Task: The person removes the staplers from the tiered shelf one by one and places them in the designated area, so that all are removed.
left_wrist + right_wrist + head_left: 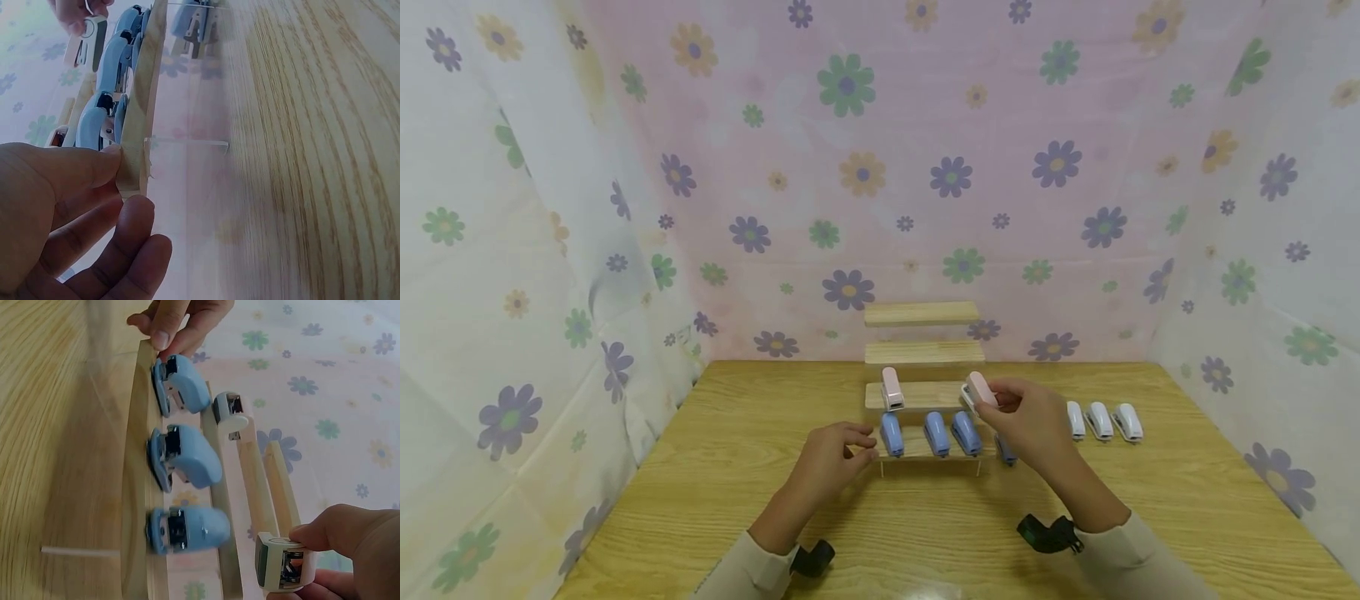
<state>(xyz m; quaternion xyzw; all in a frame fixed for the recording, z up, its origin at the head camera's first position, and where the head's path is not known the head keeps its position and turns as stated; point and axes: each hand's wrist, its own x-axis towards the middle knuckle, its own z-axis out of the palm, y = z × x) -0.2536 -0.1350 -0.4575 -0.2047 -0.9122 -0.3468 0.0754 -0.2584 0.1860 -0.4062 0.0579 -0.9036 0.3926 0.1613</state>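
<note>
My right hand [1033, 421] pinches a pink mini stapler [980, 390] between thumb and fingers, at the right end of a wooden step of the tiered rack [928, 393]. My left hand [835, 456] holds the left end of the lowest step, thumb on its front edge [132, 156]. Another pink stapler [891, 388] sits at the left of the second step. On the lowest step stand three blue staplers [936, 433], also in the right wrist view [187, 456]. A further blue stapler [1006, 451] is partly hidden behind my right hand.
Three white staplers [1099, 422] stand in a row on the wooden table [760, 400], right of my right hand. Two upper steps [922, 353] of the rack rise at the back. Clear supports [187, 142] hold the lowest step off the table. Flowered cloth [910, 125] encloses the table.
</note>
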